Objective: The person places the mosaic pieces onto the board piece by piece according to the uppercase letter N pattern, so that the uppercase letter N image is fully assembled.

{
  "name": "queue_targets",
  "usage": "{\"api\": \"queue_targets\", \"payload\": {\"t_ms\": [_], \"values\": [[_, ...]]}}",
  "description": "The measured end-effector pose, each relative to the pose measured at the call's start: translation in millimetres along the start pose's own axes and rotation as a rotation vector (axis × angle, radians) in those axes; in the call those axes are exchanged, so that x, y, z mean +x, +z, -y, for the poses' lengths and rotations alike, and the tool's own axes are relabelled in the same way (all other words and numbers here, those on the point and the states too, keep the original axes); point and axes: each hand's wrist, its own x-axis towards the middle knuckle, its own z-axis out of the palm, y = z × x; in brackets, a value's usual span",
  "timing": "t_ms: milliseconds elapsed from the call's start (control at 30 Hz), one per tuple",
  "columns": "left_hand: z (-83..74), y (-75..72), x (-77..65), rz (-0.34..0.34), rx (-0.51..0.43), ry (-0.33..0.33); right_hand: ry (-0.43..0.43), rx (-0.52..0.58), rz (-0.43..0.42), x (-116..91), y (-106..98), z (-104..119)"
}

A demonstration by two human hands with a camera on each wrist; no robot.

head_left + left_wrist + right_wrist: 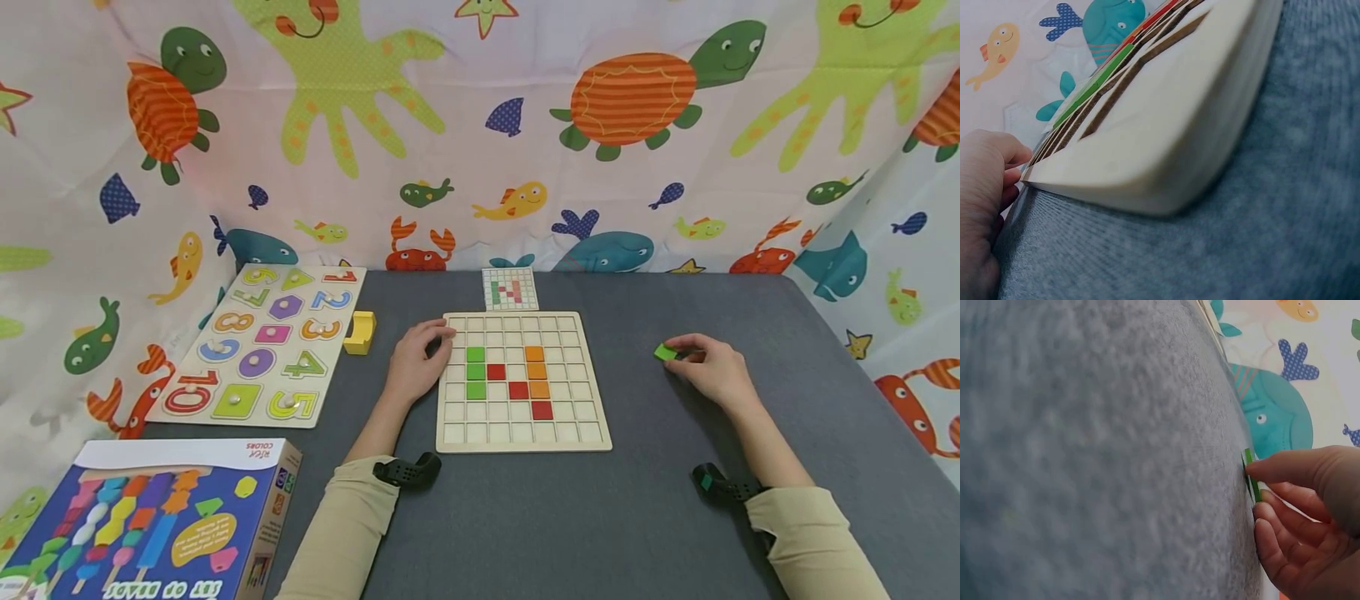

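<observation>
A wooden grid board (523, 436) lies on the table, holding green tiles (476, 372), red tiles (518, 390) and orange tiles (536, 372) in some of its squares. My left hand (414, 362) rests at the board's left side, fingertips at its edge near the far corner. In the left wrist view, the fingers (1013, 150) touch the board's rim. Off to the right of the board, my right hand (708, 367) pinches a green square tile (664, 352) between thumb and fingers. The right wrist view shows this tile (1252, 475) edge-on, close over the table.
A small pattern card (511, 289) with a coloured grid lies behind the board. To the left are a number-and-shape puzzle board (273, 350), a yellow block (360, 333) and a blue toy box (150, 525). A patterned cloth (480, 133) hangs along the back.
</observation>
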Motion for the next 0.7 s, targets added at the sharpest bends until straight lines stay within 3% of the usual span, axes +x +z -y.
{"api": "queue_targets", "payload": {"t_ms": [267, 700], "values": [[1.0, 0.8, 0.8, 0.001, -0.003, 0.0, -0.034, 0.037, 0.04, -3, 8, 22], [0.8, 0.1, 0.9, 0.01, -0.003, -0.013, -0.135, 0.17, 0.148, -10, 41, 78]]}}
